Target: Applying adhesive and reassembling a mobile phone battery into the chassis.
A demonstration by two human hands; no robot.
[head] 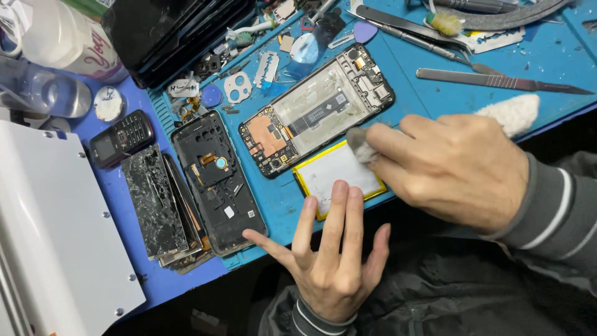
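Flat under left hand (329, 261), white yellow-edged battery (336, 174), right hand (454, 168) wiping.

Left hand (333, 255) is lying flat, fingers spread, just below the battery (336, 174); right hand (448, 168) is pinching closed over it.

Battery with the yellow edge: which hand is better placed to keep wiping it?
Right. The right hand already pinches the grey cloth at the battery's upper corner. The left hand lies flat, fingertips pressing its near edge, likely steadying it.
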